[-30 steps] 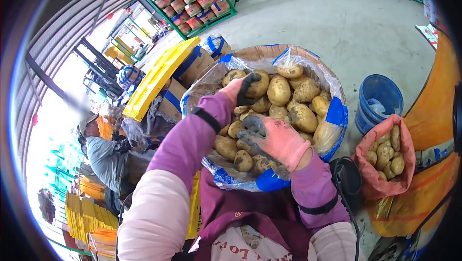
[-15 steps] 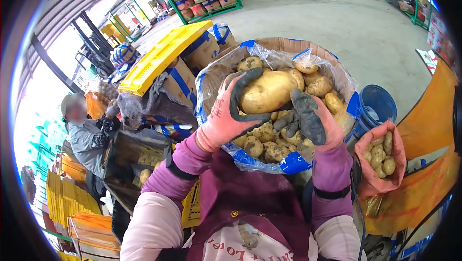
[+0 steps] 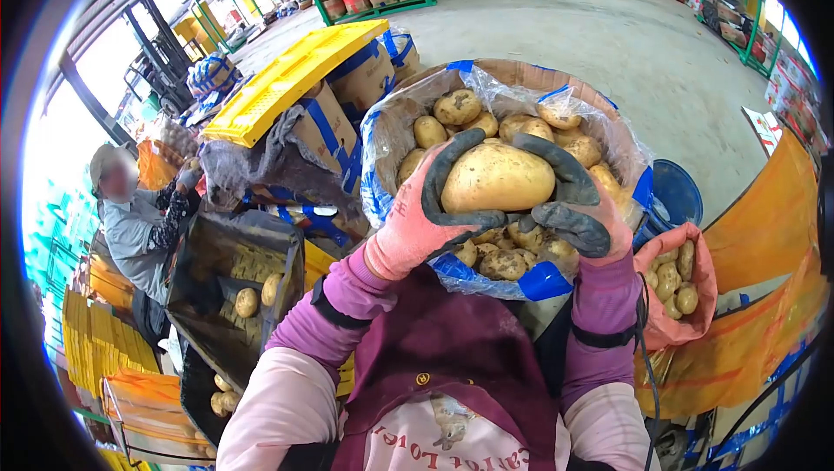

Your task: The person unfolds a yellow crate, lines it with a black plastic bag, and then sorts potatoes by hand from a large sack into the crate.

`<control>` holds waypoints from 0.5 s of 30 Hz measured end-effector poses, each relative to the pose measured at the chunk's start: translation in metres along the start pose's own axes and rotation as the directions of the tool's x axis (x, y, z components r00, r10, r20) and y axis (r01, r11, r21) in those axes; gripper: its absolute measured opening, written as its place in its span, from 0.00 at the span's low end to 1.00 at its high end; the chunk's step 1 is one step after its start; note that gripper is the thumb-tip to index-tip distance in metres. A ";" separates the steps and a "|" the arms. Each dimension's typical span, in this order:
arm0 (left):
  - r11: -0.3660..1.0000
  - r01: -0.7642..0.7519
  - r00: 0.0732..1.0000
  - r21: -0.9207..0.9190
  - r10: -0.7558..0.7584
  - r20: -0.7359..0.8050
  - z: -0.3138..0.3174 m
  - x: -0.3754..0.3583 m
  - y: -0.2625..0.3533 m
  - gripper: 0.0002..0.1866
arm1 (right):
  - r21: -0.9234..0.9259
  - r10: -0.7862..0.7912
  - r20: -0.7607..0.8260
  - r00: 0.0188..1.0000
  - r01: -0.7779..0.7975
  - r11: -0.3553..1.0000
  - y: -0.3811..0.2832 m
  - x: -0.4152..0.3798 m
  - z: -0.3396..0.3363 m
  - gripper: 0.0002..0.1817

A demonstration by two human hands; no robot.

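Note:
A large pale-yellow potato point(image 3: 498, 178) is held up between both hands, above a round carton lined with clear plastic point(image 3: 382, 154). My left hand point(image 3: 426, 210), in a pink glove with dark grey fingers, wraps round its left end. My right hand point(image 3: 584, 206), gloved the same way, closes round its right end. Beneath and behind lie several more potatoes point(image 3: 458, 107) inside the carton, some with dark soil on their skins. Blue tape shows along the carton's rim. The hands hide part of the potatoes below.
To the right stand a blue bucket point(image 3: 678, 189) and a pink sack of potatoes point(image 3: 708, 284). A dark chute point(image 3: 234, 249) with a few potatoes is on the left, near a person point(image 3: 135, 223). A yellow plastic pallet point(image 3: 295, 80) lies over cartons behind.
My right hand has moved from beside the potato onto its right end. The potato has turned to lie more level and is now gripped by both hands. The view has shifted slightly.

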State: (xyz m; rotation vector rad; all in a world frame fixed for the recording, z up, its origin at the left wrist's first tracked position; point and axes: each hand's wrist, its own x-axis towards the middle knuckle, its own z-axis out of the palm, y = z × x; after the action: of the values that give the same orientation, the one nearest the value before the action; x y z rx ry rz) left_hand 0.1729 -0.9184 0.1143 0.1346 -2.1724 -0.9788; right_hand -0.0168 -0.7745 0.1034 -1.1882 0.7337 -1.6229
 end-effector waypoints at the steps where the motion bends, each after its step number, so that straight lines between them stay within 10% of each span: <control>1: 0.999 -0.006 0.999 0.051 0.007 -0.032 -0.005 -0.003 0.004 0.45 | -0.007 -0.029 -0.022 0.999 0.028 1.000 0.004 0.000 0.001 0.38; 4: 0.810 0.235 0.944 -0.537 -0.322 -0.074 -0.033 -0.026 0.020 0.40 | -0.129 -0.031 -0.028 0.999 0.027 0.991 0.003 0.001 -0.005 0.31; 8: 0.769 0.257 0.748 -0.586 -0.542 -0.383 -0.108 -0.075 0.014 0.33 | -0.004 0.049 -0.371 0.928 -0.054 0.999 0.005 0.005 -0.017 0.22; 10: 0.797 0.305 0.626 -0.521 -0.580 -0.521 -0.156 -0.103 0.011 0.29 | 0.080 0.035 -0.437 0.899 0.000 0.997 0.011 0.006 -0.029 0.22; 12: 0.820 0.287 0.926 0.494 -0.106 -0.363 -0.238 -0.171 -0.032 0.23 | 0.099 0.016 -0.446 0.895 0.032 0.995 0.014 0.006 -0.031 0.22; 14: 0.706 0.708 0.556 0.006 -0.553 -0.620 -0.271 -0.200 -0.043 0.20 | 0.121 0.005 -0.437 0.899 0.053 0.991 0.015 0.008 -0.032 0.22; 15: 0.644 0.762 0.550 0.062 -0.594 -0.587 -0.293 -0.230 -0.060 0.20 | 0.127 -0.005 -0.446 0.895 0.068 0.989 0.016 0.009 -0.033 0.22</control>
State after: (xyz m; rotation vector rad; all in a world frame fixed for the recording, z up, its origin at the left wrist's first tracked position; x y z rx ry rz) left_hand 0.5220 -1.0540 0.0673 1.3650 -1.7122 -0.8337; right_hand -0.0428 -0.7906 0.0810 -0.7352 0.8670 -1.9737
